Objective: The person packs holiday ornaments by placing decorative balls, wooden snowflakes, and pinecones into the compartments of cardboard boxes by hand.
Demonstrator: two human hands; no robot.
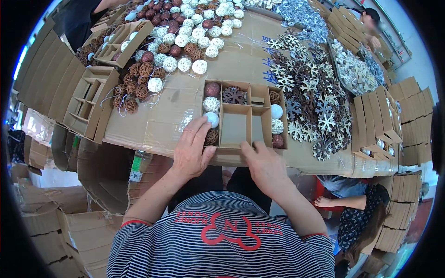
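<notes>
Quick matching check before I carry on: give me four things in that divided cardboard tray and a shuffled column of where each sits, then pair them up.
Things:
1. dark snowflake
2. dark red ball
3. left hand
4. plain white ball

Places:
A. right column of the tray
B. top middle compartment
C. tray's near left corner
D. top of left column

Pairs: 1-B, 2-D, 3-C, 4-A

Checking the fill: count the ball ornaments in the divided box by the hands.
7 visible in the divided box: four down the left column, partly under the left hand, three down the right column. More may be hidden.
</notes>
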